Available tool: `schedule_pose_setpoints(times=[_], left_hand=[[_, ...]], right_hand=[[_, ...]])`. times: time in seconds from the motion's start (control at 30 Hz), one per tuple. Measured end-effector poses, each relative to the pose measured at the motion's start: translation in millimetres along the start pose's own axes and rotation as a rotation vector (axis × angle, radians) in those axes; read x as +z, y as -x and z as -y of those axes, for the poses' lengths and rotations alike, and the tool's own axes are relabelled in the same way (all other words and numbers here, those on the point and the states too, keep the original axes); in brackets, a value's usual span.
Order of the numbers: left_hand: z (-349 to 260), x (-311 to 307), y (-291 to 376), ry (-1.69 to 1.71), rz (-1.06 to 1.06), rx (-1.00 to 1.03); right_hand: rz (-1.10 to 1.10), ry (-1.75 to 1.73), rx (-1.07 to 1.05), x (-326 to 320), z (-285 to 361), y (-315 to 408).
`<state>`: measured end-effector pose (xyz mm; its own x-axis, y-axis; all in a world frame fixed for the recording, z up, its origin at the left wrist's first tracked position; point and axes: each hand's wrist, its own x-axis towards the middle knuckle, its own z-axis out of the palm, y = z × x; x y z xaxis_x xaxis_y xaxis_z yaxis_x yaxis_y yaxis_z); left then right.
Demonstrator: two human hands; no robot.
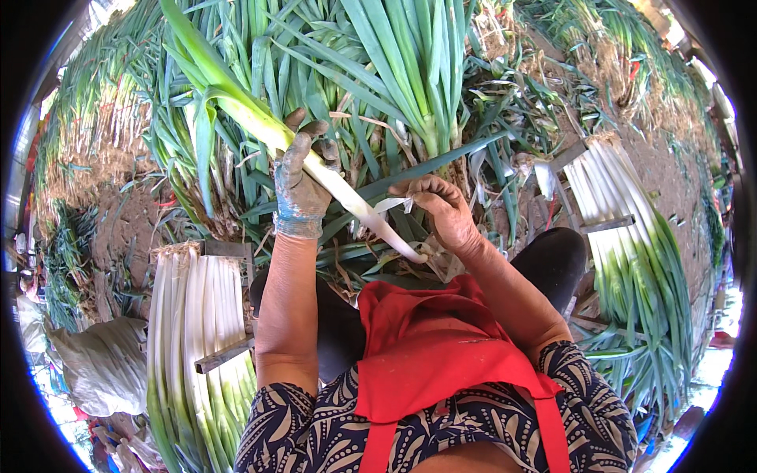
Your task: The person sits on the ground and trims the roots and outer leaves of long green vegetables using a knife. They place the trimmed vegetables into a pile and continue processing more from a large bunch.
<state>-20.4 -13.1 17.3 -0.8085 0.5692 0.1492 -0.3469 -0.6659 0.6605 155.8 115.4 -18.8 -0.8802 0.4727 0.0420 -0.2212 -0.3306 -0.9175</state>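
A large Welsh onion (pixel 353 204) lies slantwise across the middle of the view, with green leaves at the upper left and a white root end at the lower right. My left hand (pixel 303 186), in a dirt-stained work glove with a blue cuff, grips its pale shaft. Close to the lower white part is my right hand (pixel 446 213), which looks bare. Between its thumb and fingers is a thin whitish strip of onion skin (pixel 390 204); whether the strip still joins the shaft is hard to tell.
Trimmed onions (pixel 189 313) lie stacked at my left against a metal rack (pixel 225 353). Another stack (pixel 612 236) rests in a rack on the right. Untrimmed onions (pixel 414 77) are heaped ahead, with leaf scraps (pixel 514 106) beside them. A red apron (pixel 437 366) covers my lap.
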Motion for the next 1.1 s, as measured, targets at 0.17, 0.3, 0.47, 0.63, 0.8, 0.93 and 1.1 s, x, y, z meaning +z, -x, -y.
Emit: schedule_pose_setpoints(times=[0.17, 0.3, 0.47, 0.63, 0.8, 0.93, 1.1], left_hand=[[-5.9, -15.2, -6.9, 0.080, 0.095, 0.007], [-17.9, -16.6, -4.0, 0.189, 0.263, -0.027], [-16.7, -7.9, 2.2, 0.223, 0.446, -0.056], [-8.7, 6.3, 2.7, 0.182, 0.477, -0.062], [-10.3, 7.7, 3.4, 0.161, 0.423, -0.088], [-13.5, 16.1, 7.1, 0.125, 0.414, -0.072], [-13.6, 18.5, 7.9, 0.125, 0.403, -0.087]], right_hand=[[0.226, -0.180, 0.239, -7.9, 7.0, 16.9], [0.555, 1.388, 0.523, -86.0, -11.1, 32.2], [0.338, 1.185, 0.104, -60.0, -15.6, 25.5], [0.347, 0.618, 0.177, 30.8, 12.0, -16.2], [0.466, 0.647, 0.079, 31.0, 10.9, -31.0], [0.520, 0.598, 0.117, 28.0, 3.1, -37.3], [0.529, 0.591, 0.033, 25.8, -3.4, -36.3]])
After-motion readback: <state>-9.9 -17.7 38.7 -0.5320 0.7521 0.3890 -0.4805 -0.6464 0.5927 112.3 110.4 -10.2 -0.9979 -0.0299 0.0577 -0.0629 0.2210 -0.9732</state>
